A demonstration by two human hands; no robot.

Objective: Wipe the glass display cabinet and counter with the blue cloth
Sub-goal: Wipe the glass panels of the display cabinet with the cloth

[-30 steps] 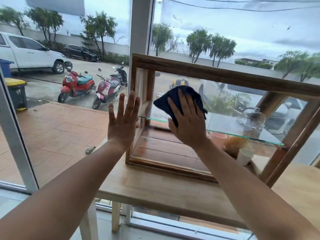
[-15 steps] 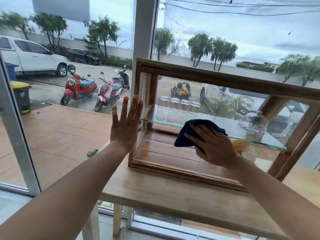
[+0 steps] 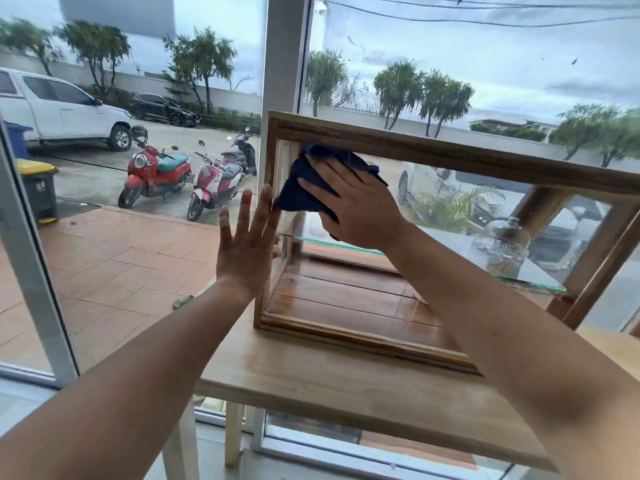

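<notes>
Dark blue cloth (image 3: 298, 192), bunched, lies pressed against the front pane of the glass display cabinet (image 3: 450, 159), at its upper left corner just under the top wooden rail. The right hand (image 3: 356, 209) lies flat upon the cloth, fingers straight and spread, grasping nothing. The left hand (image 3: 246, 251) stands upright at the cabinet's left corner post, fingers extended and slightly apart, also unclenched; whether its palm touches the side pane cannot be told. The cabinet rests on a pale wooden counter (image 3: 329, 375), near the counter's left end. Inside, a glass shelf (image 3: 540, 284) spans the frame above a slatted wooden floor and carries a clear domed jar (image 3: 502, 244) toward the right. Through the window (image 3: 485, 64) behind: a red scooter (image 3: 152, 174), a pink-and-white scooter (image 3: 214, 185) and a white pickup (image 3: 62, 112).
</notes>
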